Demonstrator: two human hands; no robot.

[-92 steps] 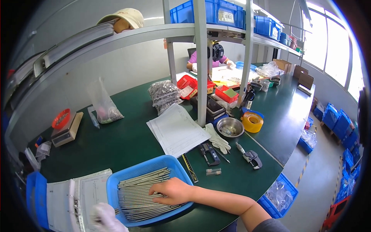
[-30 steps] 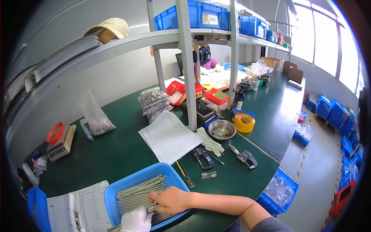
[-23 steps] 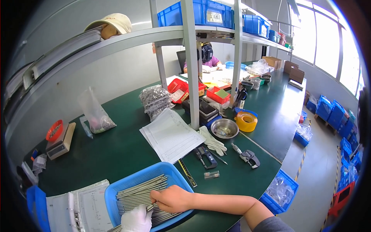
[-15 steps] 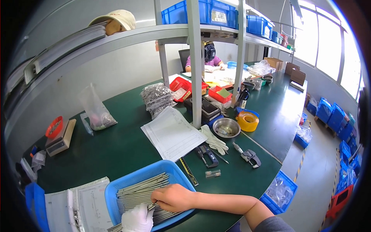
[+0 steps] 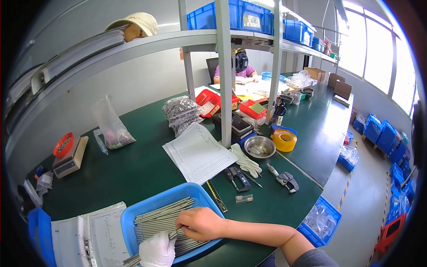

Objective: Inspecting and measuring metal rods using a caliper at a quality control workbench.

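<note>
Head: rods [image 5: 132, 260] in left grip [image 5: 156, 250], near right grip [image 5: 201, 224].

A dark green table [image 5: 142, 171] spreads below and all around the bare fingers [image 5: 183, 219], its smooth top shining with daylight far ahead and to their right. Beyond the fingers, grey metal posts [image 5: 226, 89] carry a long pale shelf [image 5: 178, 41]. A plain pale wall [image 5: 147, 73] rises ahead and to their left; a dark chair [image 5: 212, 70] stands far ahead. Well to their right lies a grey floor [image 5: 369, 191], marked with striped tape [image 5: 344, 191], under tall, bright windows [image 5: 380, 49].
</note>
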